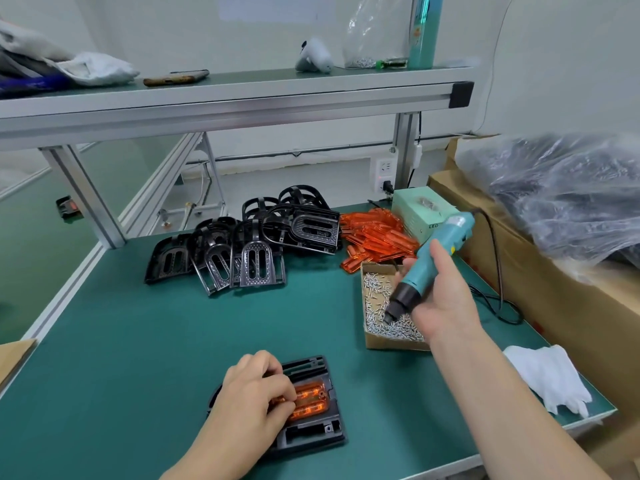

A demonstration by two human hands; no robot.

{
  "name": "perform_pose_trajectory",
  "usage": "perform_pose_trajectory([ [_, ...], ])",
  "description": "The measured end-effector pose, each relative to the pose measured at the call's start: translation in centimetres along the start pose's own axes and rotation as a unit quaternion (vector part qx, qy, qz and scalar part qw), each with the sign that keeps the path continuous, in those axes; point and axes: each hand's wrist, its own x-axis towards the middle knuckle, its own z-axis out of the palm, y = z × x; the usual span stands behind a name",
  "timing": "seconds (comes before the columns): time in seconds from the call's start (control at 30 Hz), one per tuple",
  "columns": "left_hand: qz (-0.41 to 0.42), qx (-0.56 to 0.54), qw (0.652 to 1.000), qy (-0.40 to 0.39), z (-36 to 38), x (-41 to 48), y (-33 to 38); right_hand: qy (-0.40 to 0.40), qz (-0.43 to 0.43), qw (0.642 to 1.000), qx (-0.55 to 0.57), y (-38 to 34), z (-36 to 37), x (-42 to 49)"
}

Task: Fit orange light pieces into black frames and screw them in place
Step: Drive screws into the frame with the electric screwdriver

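A black frame (311, 431) lies flat on the green mat near the front edge, with an orange light piece (310, 401) seated in it. My left hand (254, 393) rests on the frame's left part, fingers pressing the orange piece down. My right hand (440, 296) grips a teal electric screwdriver (434, 258), tilted with its black tip down in the cardboard box of small silver screws (375, 306). A pile of black frames (256, 244) sits at the back of the mat, and loose orange light pieces (377, 237) are heaped beside it.
A pale green power box (420, 213) stands behind the orange heap, its black cable (498, 289) looping on the mat. White gloves (550, 379) lie at the right. A large carton (554, 285) with bagged parts borders the right side. An aluminium shelf (225, 98) spans overhead.
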Motion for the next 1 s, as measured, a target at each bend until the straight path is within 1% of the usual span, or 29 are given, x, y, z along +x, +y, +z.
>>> perform_pose_trajectory([
  [0.1,0.004,-0.012,1.000,-0.006,0.1,0.4,0.4,-0.066,0.012,0.997,0.046,-0.7,-0.4,-0.2],
  [0.17,0.006,-0.014,1.000,-0.014,0.1,0.7,0.8,-0.107,0.019,0.993,0.048,-1.3,-0.9,-0.1],
  [0.3,0.009,-0.009,1.000,-0.024,-0.6,1.8,1.4,-0.166,0.005,0.986,0.005,-2.3,-1.9,0.2],
  [0.47,0.018,0.003,1.000,0.022,-1.7,8.1,4.4,-0.212,-0.016,0.975,-0.061,-2.7,-2.8,0.6],
  [0.53,0.030,0.031,0.999,-0.003,-1.3,11.7,5.9,-0.221,-0.021,0.972,-0.075,-2.7,-2.9,0.7],
  [0.6,0.039,0.070,0.996,-0.047,-0.3,14.9,7.2,-0.222,-0.024,0.971,-0.082,-2.7,-3.0,0.7],
  [0.73,0.023,0.074,0.983,-0.165,1.9,18.2,8.5,-0.218,-0.032,0.969,-0.116,-3.0,-3.5,0.7],
  [0.8,0.009,0.073,0.976,-0.207,2.4,18.8,8.7,-0.224,-0.039,0.965,-0.130,-3.3,-3.6,0.7],
  [0.87,0.000,0.089,0.971,-0.220,2.7,18.9,8.9,-0.224,-0.049,0.965,-0.128,-3.5,-3.6,0.6],
  [1.0,-0.022,0.132,0.970,-0.202,3.3,18.2,9.5,-0.217,-0.058,0.969,-0.107,-3.6,-3.3,0.4],
])
